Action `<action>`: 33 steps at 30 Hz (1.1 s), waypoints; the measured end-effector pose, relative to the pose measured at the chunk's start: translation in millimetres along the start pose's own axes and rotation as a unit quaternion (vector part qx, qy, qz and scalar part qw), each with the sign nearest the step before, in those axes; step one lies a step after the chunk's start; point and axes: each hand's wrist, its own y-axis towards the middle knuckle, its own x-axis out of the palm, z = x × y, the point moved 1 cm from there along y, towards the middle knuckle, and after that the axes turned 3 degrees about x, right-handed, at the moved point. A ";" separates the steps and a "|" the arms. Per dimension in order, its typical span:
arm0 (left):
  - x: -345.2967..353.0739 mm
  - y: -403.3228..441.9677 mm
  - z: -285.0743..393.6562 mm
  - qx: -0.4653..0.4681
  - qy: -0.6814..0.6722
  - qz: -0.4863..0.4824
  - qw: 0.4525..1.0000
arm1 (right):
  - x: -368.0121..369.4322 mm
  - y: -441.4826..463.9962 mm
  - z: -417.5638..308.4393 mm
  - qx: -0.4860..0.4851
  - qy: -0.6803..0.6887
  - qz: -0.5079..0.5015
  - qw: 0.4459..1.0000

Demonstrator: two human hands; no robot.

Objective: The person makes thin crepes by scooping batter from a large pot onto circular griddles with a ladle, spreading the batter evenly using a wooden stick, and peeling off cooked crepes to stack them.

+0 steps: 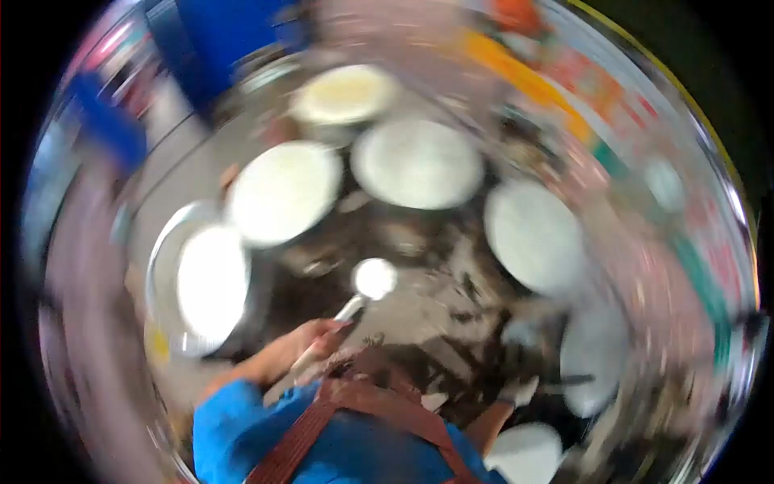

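White glare fills the bowl of the ladle (376, 279); whether it is loaded cannot be told. The left hand (322, 335) grips the ladle handle with its fingers clamped round it. The ladle sits above the middle of a dark, stained desk (435, 302), within a ring of pale round surfaces. Nearest are the left disc (286, 194) and the rear disc (418, 164); the right disc (536, 236) stands farther off. A basin (167, 278) with bright white contents (214, 286) stands at the left edge of the ring, beside the left disc.

The right hand (509, 397) is blurred near the lower right disc (597, 359). Whether its fingers are apart, together or clamped on something cannot be told.

CAUTION, spillage: if the ladle carries a load, tilting the wrist or swinging the arm quickly could throw drops onto the desk.

CAUTION, collision: the discs stand close together. A low sweep to the left could knock the ladle against the left disc or the basin wall.

CAUTION, snagging: the blue sleeve (230, 423) and the apron (379, 395) lie close to the work; leaning forward could drag cloth through residue.

CAUTION, unwatched side: attention on the ladle could let the right forearm brush the lower right disc.
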 end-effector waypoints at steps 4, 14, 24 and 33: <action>-55.2 -35.3 -29.7 0.107 -0.145 -0.029 0.983 | 145.2 -47.0 25.1 -0.007 -0.263 -0.120 0.957; -199.0 -187.8 -42.8 0.407 -0.250 -0.073 0.875 | 362.7 -327.9 195.7 0.005 -0.502 -0.649 0.572; -525.8 -179.0 117.1 0.478 -0.049 0.229 0.846 | 429.6 -634.0 314.0 -0.440 -0.586 -0.677 -0.061; -501.1 -214.5 144.6 0.302 0.146 0.497 0.800 | 418.8 -658.2 310.2 -0.309 -0.675 -0.669 -0.030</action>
